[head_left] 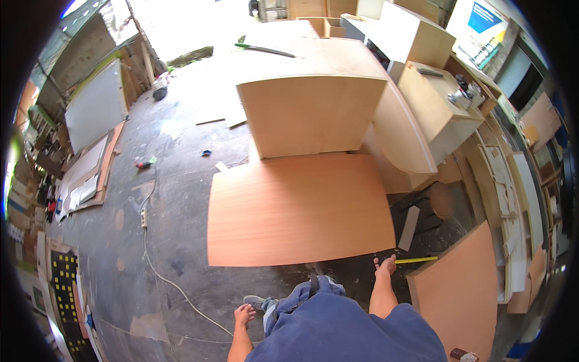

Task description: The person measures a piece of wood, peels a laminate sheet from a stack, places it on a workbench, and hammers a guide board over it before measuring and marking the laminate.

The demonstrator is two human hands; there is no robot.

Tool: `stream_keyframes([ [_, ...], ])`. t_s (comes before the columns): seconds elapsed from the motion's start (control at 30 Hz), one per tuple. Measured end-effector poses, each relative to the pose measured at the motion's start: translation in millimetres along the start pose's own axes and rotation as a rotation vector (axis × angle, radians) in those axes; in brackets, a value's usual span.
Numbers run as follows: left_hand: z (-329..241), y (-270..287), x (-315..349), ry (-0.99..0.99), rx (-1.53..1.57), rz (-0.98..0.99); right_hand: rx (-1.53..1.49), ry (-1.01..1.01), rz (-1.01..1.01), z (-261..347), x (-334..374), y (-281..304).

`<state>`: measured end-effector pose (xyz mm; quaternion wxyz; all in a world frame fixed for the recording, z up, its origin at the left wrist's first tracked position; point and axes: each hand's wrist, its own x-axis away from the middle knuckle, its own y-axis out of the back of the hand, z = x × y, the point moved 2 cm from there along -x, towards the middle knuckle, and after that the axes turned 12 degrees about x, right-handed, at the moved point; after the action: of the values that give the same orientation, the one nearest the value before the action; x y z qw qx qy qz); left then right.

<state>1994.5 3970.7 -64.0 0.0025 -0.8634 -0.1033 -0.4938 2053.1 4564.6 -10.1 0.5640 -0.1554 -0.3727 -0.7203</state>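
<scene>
My right hand (385, 263) is closed around a tape measure, just off the near right corner of a wood-veneer panel (301, 211). The tape's yellow blade (416, 260) sticks out to the right, above a second reddish-brown board (461, 289) that leans at the lower right. The tape's case is mostly hidden by my fingers. My left hand (244, 315) hangs low beside my left leg, fingers loosely bent and apart, with nothing visible in it. The veneer panel lies flat in front of me, against a pale plywood box (313, 114).
A white cable (175, 286) with a socket strip (144, 218) runs across the floor on the left. Beyond it lies a red-and-black tool (143, 165). Board offcuts (409, 228) lie on the right. Cabinets (446, 99) stand at the far right, and sheets (96, 108) lean at the left.
</scene>
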Motion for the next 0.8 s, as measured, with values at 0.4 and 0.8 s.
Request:
stream_keyframes([
  [0.4, 1.1, 262.0, -42.4, -0.020, 0.016, -0.205, 0.135, 0.085, -0.011, -157.2, 213.1, -18.3],
  [0.8, -33.5, 353.0, -47.6, -0.147, 0.086, -0.241, 0.299, 0.218, -0.030, -231.7, 341.4, -107.3],
])
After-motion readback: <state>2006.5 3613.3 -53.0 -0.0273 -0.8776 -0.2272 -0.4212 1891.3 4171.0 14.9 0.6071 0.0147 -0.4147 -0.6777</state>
